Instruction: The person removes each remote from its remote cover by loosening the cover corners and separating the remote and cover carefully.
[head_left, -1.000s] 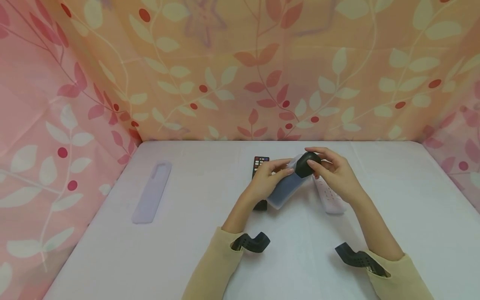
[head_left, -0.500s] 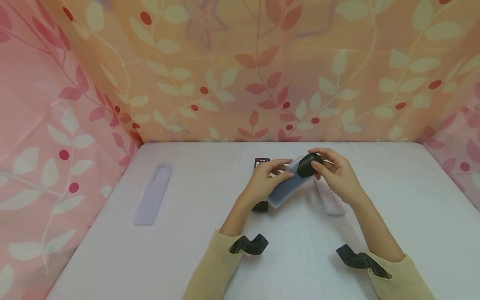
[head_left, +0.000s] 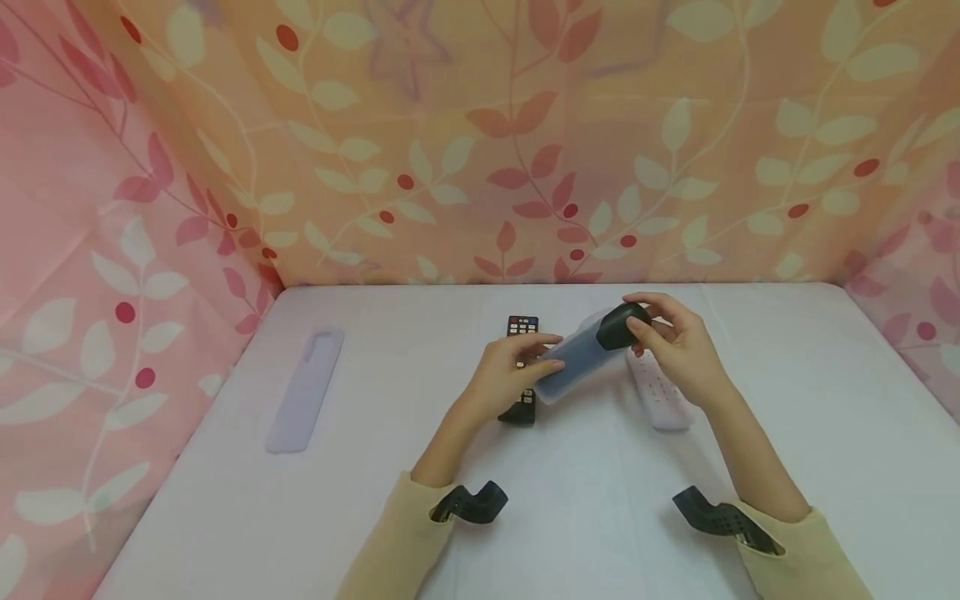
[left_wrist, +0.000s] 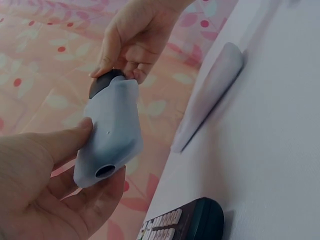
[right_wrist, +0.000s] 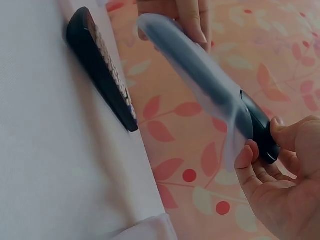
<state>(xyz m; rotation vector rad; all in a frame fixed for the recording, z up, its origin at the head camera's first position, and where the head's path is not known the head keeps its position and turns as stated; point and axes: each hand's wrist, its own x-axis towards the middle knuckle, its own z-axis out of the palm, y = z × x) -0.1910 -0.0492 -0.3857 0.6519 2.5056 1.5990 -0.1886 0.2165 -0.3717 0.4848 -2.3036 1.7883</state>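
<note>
Held in the air above the table is a black remote control point(head_left: 619, 326), most of its length inside a translucent silicone cover point(head_left: 573, 364). Its bare black end sticks out of the cover's open end. My right hand point(head_left: 684, 348) pinches that bare end between thumb and fingers. At the opposite, closed end, my left hand point(head_left: 501, 372) holds the cover with the thumb on one side and fingers on the other. In the left wrist view, a small oval hole shows in the cover's closed end. The cover's mouth flares loosely by the right fingers in the right wrist view.
Another black remote control point(head_left: 517, 414) lies on the white table point(head_left: 420, 500), partly behind my left hand. A pale remote point(head_left: 660, 398) with pinkish buttons lies below my right hand. A flat lavender cover point(head_left: 303, 392) lies at the left. Patterned curtains surround the table.
My left hand has slid left and down along the cover to its closed end. The right hand, still pinching the remote's bare end, has shifted slightly right.
</note>
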